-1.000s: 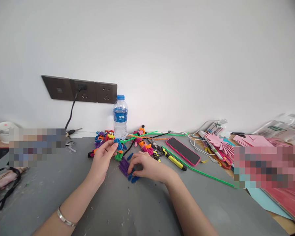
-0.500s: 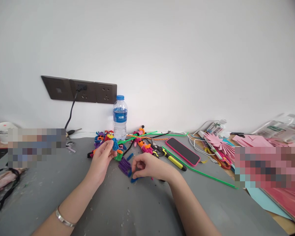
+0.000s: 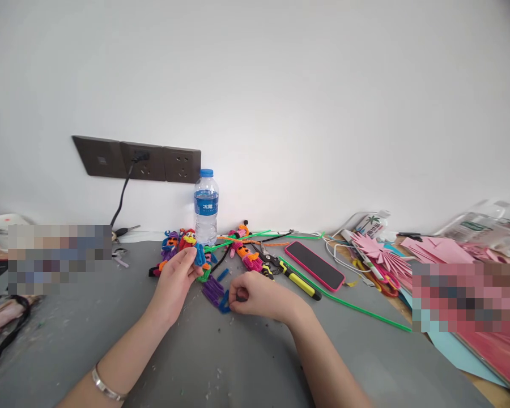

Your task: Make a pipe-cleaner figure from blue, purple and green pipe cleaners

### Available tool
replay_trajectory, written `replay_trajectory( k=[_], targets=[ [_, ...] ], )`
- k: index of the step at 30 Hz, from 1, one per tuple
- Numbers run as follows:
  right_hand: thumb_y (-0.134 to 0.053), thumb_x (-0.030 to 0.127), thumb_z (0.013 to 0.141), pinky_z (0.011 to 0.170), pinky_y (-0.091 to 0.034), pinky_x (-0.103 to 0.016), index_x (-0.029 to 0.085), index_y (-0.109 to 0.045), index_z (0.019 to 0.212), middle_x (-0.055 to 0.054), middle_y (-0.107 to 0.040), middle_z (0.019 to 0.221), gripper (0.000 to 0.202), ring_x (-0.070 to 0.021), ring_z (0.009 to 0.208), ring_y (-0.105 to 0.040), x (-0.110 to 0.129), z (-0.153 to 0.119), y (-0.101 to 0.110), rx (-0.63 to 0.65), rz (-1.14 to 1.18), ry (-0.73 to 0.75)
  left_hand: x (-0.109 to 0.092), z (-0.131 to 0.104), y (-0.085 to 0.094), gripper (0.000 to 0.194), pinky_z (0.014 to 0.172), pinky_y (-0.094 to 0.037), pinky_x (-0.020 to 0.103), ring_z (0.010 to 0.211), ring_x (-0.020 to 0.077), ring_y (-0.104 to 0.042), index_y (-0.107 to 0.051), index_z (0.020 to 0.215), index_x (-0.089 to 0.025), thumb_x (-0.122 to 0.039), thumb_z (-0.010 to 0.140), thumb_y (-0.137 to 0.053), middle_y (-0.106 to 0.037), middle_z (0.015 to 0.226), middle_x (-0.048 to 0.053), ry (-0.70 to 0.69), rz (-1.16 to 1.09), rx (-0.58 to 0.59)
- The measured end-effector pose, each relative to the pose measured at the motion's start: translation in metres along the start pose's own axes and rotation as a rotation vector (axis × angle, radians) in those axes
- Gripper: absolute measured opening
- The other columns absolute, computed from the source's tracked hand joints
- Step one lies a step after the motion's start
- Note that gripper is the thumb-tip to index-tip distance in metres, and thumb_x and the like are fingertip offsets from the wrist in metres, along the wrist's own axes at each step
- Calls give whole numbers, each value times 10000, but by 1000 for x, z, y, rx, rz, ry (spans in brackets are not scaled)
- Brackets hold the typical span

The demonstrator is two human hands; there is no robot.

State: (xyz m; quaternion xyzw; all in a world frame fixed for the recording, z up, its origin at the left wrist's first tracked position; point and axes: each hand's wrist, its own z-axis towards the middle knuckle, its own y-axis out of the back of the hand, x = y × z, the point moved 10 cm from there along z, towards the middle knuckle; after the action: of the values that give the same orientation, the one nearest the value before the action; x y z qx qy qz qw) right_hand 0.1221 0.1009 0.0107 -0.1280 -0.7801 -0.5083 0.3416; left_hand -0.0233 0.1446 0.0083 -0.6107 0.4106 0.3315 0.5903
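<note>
My left hand (image 3: 176, 277) is closed in a pinch on a small pipe-cleaner doll (image 3: 188, 239) with a red and yellow head and a blue part by my fingertips. My right hand (image 3: 255, 294) curls low over the table, thumb and finger pinched at a short blue pipe-cleaner piece (image 3: 224, 303). Touching that piece is a folded purple pipe-cleaner bundle (image 3: 212, 290), and another blue bit (image 3: 223, 275) lies just beyond. Behind my left hand sits a purple and orange doll (image 3: 170, 242). An orange and pink doll (image 3: 247, 255) lies past my right hand.
A water bottle (image 3: 206, 209) stands against the wall. Yellow-black pliers (image 3: 300, 281), a phone (image 3: 314, 265) and a long green pipe cleaner (image 3: 365, 311) lie to the right. Pink folded paper (image 3: 380, 255) and cables fill the far right. A grey mat (image 3: 204, 362) covers the table.
My right hand has shifted slightly, and its fingertips have drawn closer together at the blue piece, which now lies against the purple bundle. My left hand still holds the doll.
</note>
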Motion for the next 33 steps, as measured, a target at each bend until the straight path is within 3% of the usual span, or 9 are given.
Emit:
replay_trajectory(
  k=[5, 8, 16, 24, 29, 33],
  targets=[
    [-641, 170, 711, 493, -314, -198, 176, -654, 728, 42, -509, 634, 22, -85, 557, -421, 4, 1, -3, 35, 90, 88, 0, -1, -1, 318, 660, -488, 242, 618, 101, -498, -597, 698, -181, -441, 692, -779, -517, 680, -41, 1, -16, 3],
    [-756, 283, 682, 492, -310, -197, 185, -683, 787, 44, -489, 670, 161, -87, 581, -440, 4, 1, -5, 57, 110, 95, 1, -1, -2, 314, 663, -486, 236, 623, 99, -498, -595, 705, -181, -440, 702, -772, -508, 684, -44, 6, -15, 7],
    [-666, 158, 687, 471, -280, -196, 188, -680, 745, 57, -467, 605, 67, -73, 526, -398, 1, -2, -7, 66, 10, 41, 0, -1, -5, 344, 625, -465, 217, 624, 97, -488, -571, 681, -177, -470, 728, -745, -483, 671, -41, 1, 3, 44],
    [-603, 118, 702, 574, -392, -197, 164, -661, 723, 2, -630, 770, 77, -111, 663, -521, 10, -4, 0, 62, 136, 109, 3, -2, -6, 322, 639, -463, 225, 632, 100, -491, -572, 699, -181, -459, 751, -727, -491, 689, -42, 16, 13, 64],
    [-681, 190, 722, 533, -373, -195, 176, -657, 812, 27, -585, 701, 94, -100, 606, -506, 3, -5, 1, 76, 194, 39, 2, -2, -7, 317, 645, -458, 234, 615, 100, -490, -567, 699, -185, -455, 751, -724, -495, 679, -45, 18, 16, 68],
    [-790, 243, 638, 524, -333, -197, 182, -683, 812, 42, -502, 706, 213, -96, 620, -466, -5, -2, 1, 52, 116, 27, 4, -2, -7, 310, 653, -456, 232, 620, 103, -492, -564, 713, -186, -453, 763, -713, -495, 677, -46, 26, 21, 66]
  ],
)
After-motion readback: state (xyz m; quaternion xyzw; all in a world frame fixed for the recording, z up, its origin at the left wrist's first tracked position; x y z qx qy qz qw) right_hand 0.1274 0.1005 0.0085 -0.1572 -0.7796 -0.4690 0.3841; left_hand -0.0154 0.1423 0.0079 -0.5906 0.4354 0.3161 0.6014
